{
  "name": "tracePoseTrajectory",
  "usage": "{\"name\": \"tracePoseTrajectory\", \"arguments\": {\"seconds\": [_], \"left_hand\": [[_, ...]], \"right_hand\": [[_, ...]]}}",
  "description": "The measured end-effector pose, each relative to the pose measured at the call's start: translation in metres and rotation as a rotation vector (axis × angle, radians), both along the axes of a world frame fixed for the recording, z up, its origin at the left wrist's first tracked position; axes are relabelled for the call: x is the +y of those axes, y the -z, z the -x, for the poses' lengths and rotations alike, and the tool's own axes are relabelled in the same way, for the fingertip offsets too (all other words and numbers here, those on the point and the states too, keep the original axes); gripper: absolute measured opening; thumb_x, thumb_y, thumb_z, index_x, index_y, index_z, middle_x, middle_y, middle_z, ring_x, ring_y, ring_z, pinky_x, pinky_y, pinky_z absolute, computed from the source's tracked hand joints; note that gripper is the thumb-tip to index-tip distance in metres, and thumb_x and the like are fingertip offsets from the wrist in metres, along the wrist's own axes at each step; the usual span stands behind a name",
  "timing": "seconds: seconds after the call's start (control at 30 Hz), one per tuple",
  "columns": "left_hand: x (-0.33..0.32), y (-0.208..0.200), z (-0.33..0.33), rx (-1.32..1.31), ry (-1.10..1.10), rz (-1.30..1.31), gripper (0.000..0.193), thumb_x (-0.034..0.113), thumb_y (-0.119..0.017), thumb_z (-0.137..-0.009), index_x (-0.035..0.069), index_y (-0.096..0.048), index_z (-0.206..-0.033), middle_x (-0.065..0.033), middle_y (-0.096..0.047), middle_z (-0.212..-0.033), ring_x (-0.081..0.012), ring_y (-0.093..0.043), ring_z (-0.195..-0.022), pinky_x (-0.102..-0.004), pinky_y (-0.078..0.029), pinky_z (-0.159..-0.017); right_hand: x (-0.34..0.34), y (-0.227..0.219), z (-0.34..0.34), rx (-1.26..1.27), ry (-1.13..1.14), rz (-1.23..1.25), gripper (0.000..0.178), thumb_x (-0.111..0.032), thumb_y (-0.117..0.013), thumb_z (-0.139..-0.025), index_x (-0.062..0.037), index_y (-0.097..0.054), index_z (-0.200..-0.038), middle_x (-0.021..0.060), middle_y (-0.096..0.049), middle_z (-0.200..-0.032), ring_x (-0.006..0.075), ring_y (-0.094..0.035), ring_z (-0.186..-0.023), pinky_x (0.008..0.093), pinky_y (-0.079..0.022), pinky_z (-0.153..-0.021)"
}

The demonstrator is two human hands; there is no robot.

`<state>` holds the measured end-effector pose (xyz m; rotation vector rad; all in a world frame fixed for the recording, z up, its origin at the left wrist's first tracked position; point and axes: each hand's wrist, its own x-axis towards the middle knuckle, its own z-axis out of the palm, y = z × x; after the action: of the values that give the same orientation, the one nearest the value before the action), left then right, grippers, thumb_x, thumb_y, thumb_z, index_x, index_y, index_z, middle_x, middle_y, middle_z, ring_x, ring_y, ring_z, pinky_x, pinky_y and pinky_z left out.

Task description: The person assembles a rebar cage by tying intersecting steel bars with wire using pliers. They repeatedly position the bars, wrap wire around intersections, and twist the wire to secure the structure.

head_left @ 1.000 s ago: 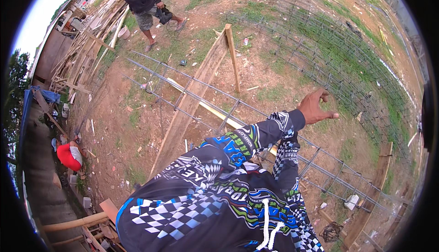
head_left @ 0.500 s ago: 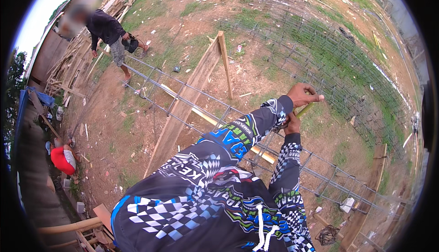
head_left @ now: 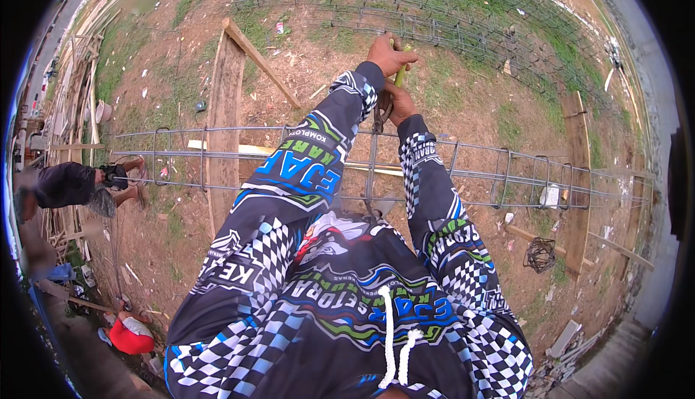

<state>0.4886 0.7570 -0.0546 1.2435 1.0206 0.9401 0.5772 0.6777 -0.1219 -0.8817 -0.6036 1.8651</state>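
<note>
Ahead of me, both hands are close together above a long steel rebar cage (head_left: 463,175). My left hand (head_left: 389,56) is the farther one, its fingers closed about the upper end of a slim yellow-green handle (head_left: 400,75). My right hand (head_left: 399,105) sits just below, closed around the lower part. A dark metal piece (head_left: 378,118) extends from beside the right hand toward the cage. It seems to belong to the same hand tool, but its exact kind and its tip are unclear.
Wooden boards (head_left: 227,95) (head_left: 577,204) stand under the cage at both sides. More rebar cages (head_left: 434,26) lie beyond on grass. A wire coil (head_left: 540,254) is at right. At left are a person in dark clothes (head_left: 66,185) and another in red (head_left: 131,335).
My view has turned, so the cage now runs nearly level across it and the person in dark clothes appears lower at the left edge. Both hands still grip the tool.
</note>
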Motion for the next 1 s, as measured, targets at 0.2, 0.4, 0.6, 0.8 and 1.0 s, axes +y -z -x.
{"name": "tracePoseTrajectory", "arguments": {"seconds": [0.2, 0.4, 0.6, 0.8, 1.0], "left_hand": [[0.002, -0.023, 0.008, -0.073, 0.063, 0.144, 0.041, 0.02, -0.081, -0.072, 0.004, -0.045, -0.084, -0.0127, -0.061, -0.074, -0.0203, -0.066, -0.063, -0.0336, -0.054, -0.052], [0.003, -0.03, 0.005, -0.04, -0.018, 0.148, 0.049, 0.051, -0.071, -0.079, 0.011, -0.045, -0.067, 0.001, -0.043, -0.056, -0.0096, -0.043, -0.045, -0.0276, -0.035, -0.039], [0.005, -0.03, 0.007, -0.129, -0.077, 0.288, 0.054, 0.058, -0.069, -0.079, 0.015, -0.043, -0.06, 0.006, -0.034, -0.05, -0.0056, -0.028, -0.039, -0.0258, -0.021, -0.036], [0.007, -0.021, 0.002, -0.01, -0.096, 0.124, 0.052, 0.055, -0.071, -0.078, 0.007, -0.053, -0.068, 0.0024, -0.04, -0.053, -0.0105, -0.038, -0.043, -0.0276, -0.032, -0.042], [-0.001, -0.035, 0.0, -0.153, 0.077, 0.067, 0.047, 0.047, -0.071, -0.082, 0.0, -0.064, -0.082, -0.0035, -0.051, -0.062, -0.0179, -0.05, -0.054, -0.0311, -0.043, -0.055]], "right_hand": [[-0.004, -0.026, 0.006, -0.043, 0.034, -0.017, 0.03, -0.02, -0.058, -0.093, -0.0039, -0.054, -0.117, 0.0073, -0.065, -0.096, 0.019, -0.065, -0.08, 0.0343, -0.056, -0.071], [-0.005, -0.032, 0.015, -0.328, 0.199, -0.048, 0.033, -0.015, -0.059, -0.092, 0.0007, -0.051, -0.12, 0.011, -0.062, -0.1, 0.0219, -0.065, -0.086, 0.0347, -0.056, -0.073], [-0.01, -0.041, 0.012, -0.231, 0.119, -0.076, 0.039, -0.003, -0.053, -0.089, 0.0021, -0.048, -0.127, 0.0109, -0.062, -0.102, 0.0209, -0.065, -0.086, 0.0328, -0.057, -0.076], [-0.011, -0.051, 0.022, -0.319, 0.214, -0.12, 0.025, -0.002, -0.056, -0.086, 0.004, -0.055, -0.111, 0.0085, -0.063, -0.084, 0.0184, -0.063, -0.068, 0.0315, -0.055, -0.063], [0.002, -0.03, 0.002, -0.07, -0.013, -0.06, 0.015, -0.009, -0.072, -0.08, -0.0011, -0.06, -0.085, 0.0043, -0.056, -0.063, 0.0146, -0.054, -0.05, 0.0283, -0.042, -0.047]]}}
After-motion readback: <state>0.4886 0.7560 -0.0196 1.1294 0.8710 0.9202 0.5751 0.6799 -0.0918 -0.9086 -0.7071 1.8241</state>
